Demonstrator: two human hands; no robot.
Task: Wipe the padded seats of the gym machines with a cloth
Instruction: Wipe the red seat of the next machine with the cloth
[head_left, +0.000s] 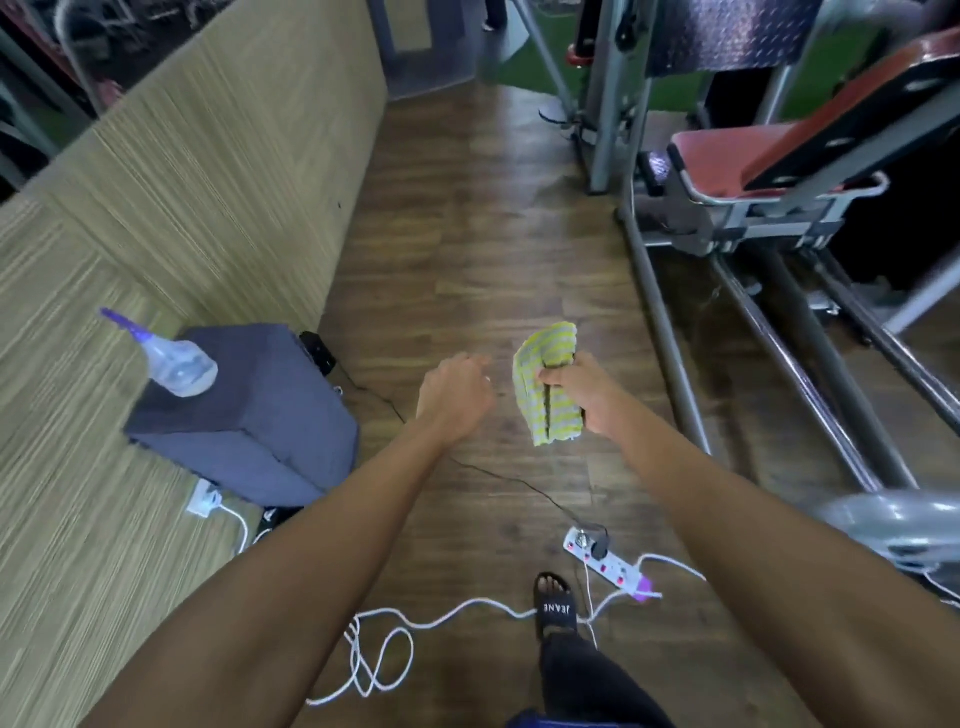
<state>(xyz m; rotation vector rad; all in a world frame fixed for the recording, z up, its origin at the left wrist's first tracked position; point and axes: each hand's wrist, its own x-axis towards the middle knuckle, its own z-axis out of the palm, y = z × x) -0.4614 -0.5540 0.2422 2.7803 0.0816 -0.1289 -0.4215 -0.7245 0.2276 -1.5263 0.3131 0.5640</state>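
My right hand (579, 389) grips a folded yellow-and-grey striped cloth (548, 382) out in front of me, above the wooden floor. Just to its left, my left hand (454, 395) hangs with curled fingers and holds nothing; it does not touch the cloth. A gym machine stands at the upper right with a red padded seat (722, 158) and a tilted red backrest (852, 111). Both hands are well short of the seat.
A clear spray bottle with a purple nozzle (174, 364) stands on a dark grey box (249, 415) by the left wall. A white power strip (605, 564) and looped white cable (384, 654) lie near my sandalled foot (556, 605). Steel frame rails (670, 343) run along the right.
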